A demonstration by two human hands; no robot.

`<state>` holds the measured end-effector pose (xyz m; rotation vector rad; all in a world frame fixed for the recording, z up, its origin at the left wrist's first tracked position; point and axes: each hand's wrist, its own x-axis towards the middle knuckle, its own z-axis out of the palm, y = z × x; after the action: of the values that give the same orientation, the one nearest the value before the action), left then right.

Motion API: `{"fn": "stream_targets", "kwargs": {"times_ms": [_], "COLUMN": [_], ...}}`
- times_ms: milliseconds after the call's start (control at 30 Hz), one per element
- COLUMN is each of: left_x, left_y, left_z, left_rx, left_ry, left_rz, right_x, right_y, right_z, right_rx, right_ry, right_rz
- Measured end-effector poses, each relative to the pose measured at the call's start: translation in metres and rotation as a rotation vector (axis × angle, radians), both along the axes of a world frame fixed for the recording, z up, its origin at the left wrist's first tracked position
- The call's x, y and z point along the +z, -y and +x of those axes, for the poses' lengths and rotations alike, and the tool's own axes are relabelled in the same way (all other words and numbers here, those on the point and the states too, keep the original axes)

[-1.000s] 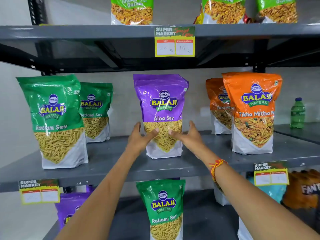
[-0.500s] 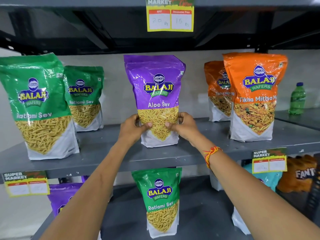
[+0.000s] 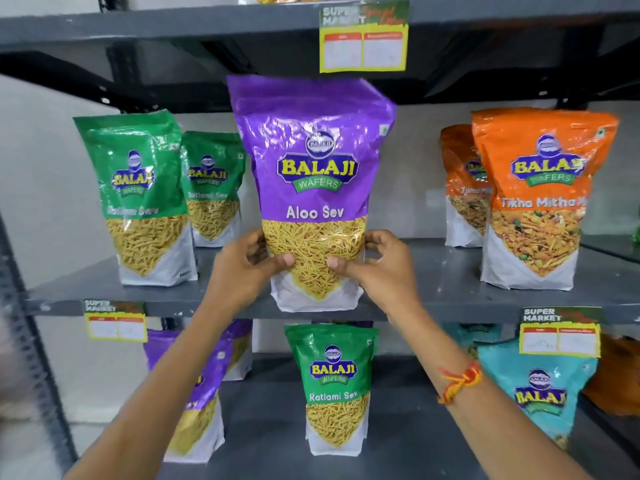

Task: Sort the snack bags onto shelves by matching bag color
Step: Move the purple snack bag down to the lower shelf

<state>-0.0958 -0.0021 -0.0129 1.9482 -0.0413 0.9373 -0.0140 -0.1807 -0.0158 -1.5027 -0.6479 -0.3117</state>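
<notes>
A purple Aloo Sev bag is held upright in front of the middle shelf, its bottom hanging over the shelf's front edge. My left hand grips its lower left side and my right hand grips its lower right side, thumbs on the front. Two green Ratlami Sev bags stand at the left of the same shelf, two orange Tikha Mitha bags at the right. On the lower shelf stand purple bags, one green bag and a teal bag.
Yellow price tags hang from the shelf edges. The upper shelf runs close above the purple bag's top. A dark upright post stands at the left. An orange pack sits at the far right of the lower shelf.
Both hands closed on the purple bag and pulled it forward toward me, off its standing place on the middle shelf; it now looks larger and nearer.
</notes>
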Motion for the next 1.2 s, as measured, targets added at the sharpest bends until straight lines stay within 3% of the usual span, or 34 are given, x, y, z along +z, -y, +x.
{"fn": "stream_targets", "kwargs": {"times_ms": [233,533,800,1000,1200], "left_x": [-0.022,-0.151,-0.275,-0.293,-0.312], "left_y": [0.021,0.026,-0.013,-0.052,-0.073], "left_z": [-0.1,-0.174,-0.126,-0.056,-0.029], "left_rx": [0.127,0.318,0.361,0.473,0.519], "left_ry": [0.012,-0.232,-0.512,-0.536,-0.544], "left_rz": [-0.036,-0.235,-0.374,-0.22,-0.24], "right_x": [-0.024,-0.155,-0.267,-0.297,-0.316], "right_y": [0.006,-0.006,-0.056,-0.115,-0.144], "right_z": [-0.064,-0.102,-0.064,-0.011,0.012], "right_rx": [0.23,0.499,0.394,0.235,0.218], "right_ry": [0.012,-0.22,-0.386,-0.387,-0.421], "right_rz": [0.004,-0.176,-0.448,-0.487,-0.526]}}
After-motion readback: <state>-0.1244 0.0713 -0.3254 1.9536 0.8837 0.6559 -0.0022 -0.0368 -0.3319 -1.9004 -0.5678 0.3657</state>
